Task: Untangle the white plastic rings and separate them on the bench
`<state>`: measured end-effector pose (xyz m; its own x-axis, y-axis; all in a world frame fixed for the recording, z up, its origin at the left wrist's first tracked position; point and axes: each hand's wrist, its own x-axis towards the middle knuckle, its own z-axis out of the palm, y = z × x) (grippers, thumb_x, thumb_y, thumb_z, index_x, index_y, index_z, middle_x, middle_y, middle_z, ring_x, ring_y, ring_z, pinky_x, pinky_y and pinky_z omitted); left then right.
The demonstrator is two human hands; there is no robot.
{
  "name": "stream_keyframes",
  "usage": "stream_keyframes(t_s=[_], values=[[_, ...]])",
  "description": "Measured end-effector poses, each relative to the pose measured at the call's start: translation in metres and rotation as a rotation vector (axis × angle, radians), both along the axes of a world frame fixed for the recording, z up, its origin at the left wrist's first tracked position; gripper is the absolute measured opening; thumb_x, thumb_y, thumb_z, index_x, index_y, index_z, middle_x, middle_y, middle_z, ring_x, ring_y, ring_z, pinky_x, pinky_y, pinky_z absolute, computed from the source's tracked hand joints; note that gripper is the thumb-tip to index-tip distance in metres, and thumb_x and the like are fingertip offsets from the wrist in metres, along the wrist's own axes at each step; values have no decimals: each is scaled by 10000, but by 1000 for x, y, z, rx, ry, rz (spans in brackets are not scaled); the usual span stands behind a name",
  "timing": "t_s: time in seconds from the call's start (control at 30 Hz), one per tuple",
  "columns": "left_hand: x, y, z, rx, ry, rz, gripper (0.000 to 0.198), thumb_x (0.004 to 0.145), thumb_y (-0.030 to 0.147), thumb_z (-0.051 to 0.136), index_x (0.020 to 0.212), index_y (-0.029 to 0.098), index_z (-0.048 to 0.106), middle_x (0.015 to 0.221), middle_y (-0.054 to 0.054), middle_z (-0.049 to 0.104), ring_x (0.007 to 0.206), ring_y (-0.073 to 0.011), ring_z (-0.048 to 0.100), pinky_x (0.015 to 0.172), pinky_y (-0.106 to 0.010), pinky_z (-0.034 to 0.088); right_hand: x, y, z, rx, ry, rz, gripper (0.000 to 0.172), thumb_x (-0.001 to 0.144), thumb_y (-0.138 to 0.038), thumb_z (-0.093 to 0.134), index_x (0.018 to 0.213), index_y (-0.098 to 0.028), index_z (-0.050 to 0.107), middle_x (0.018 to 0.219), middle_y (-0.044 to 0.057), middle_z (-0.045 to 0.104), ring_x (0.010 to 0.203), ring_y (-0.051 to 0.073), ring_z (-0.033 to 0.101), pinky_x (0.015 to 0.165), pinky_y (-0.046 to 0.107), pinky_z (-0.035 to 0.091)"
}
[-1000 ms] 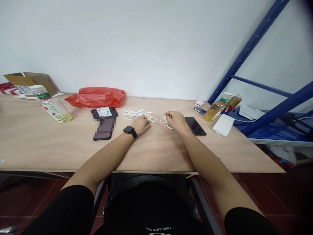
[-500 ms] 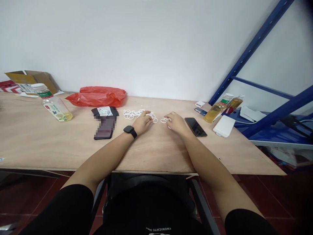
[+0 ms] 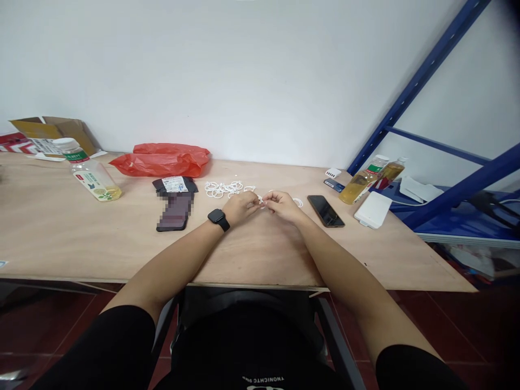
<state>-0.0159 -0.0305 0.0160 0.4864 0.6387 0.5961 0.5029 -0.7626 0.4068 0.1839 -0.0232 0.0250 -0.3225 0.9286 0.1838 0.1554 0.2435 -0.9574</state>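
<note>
My left hand (image 3: 242, 206), with a black watch on the wrist, pinches a small white ring (image 3: 262, 201) between thumb and fingertips. From the other side my right hand (image 3: 282, 206) grips the same white piece, and the fingertips of both hands nearly meet. A loose pile of several white rings (image 3: 219, 189) lies just behind and left of my left hand. Another white ring (image 3: 298, 202) rests on the table to the right of my right hand, partly covered by it.
On the wooden table (image 3: 244, 254), a dark phone (image 3: 174, 211), a black packet (image 3: 174, 184), a red plastic bag (image 3: 162, 161) and a bottle (image 3: 93, 176) stand left. Rightward are another phone (image 3: 325, 210), a white box (image 3: 372, 209) and a bottle (image 3: 361, 181).
Both hands have come together over the table's middle and now hold a white ring between them. My right hand has moved left, uncovering part of the ring at its right.
</note>
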Motion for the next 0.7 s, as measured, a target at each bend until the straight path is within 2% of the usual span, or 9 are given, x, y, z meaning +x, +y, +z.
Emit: stream_keyframes(t_s=[0.07, 0.17, 0.37, 0.47, 0.7], values=[[1, -1, -1, -45, -88, 27, 207, 893, 379, 609, 825, 183, 599, 803, -40, 678, 756, -153, 644, 737, -290, 516, -2, -3, 3, -20, 50, 14, 170, 685, -295, 696, 797, -176, 650, 673, -27, 622, 499, 73, 476, 490, 213, 380], [2, -1, -4, -178, -284, 15, 223, 868, 392, 638, 917, 177, 602, 821, -36, 696, 723, -140, 660, 672, -258, 517, -3, -3, 4, -8, 106, 5, 209, 675, -325, 738, 805, -177, 667, 703, -15, 637, 548, 83, 516, 525, 220, 419], [4, 9, -9, -445, -516, -138, 345, 762, 434, 740, 922, 132, 686, 890, -95, 743, 787, -191, 701, 730, -318, 557, -2, 2, -2, 3, 152, 39, 344, 620, -423, 824, 842, -184, 718, 769, 23, 713, 706, 147, 625, 682, 280, 498], [4, 10, -7, -457, -543, -141, 344, 753, 439, 746, 902, 128, 735, 893, -101, 753, 796, -200, 698, 745, -330, 555, -1, 3, -5, 41, 148, 28, 332, 628, -428, 829, 842, -189, 743, 804, 34, 734, 762, 167, 651, 768, 315, 506], [3, 8, -6, -523, -559, -114, 383, 672, 471, 807, 818, 125, 729, 839, -88, 748, 759, -183, 681, 720, -316, 551, 0, 4, -7, 31, 115, 25, 308, 606, -424, 848, 774, -181, 759, 799, 40, 740, 753, 171, 658, 764, 315, 506]])
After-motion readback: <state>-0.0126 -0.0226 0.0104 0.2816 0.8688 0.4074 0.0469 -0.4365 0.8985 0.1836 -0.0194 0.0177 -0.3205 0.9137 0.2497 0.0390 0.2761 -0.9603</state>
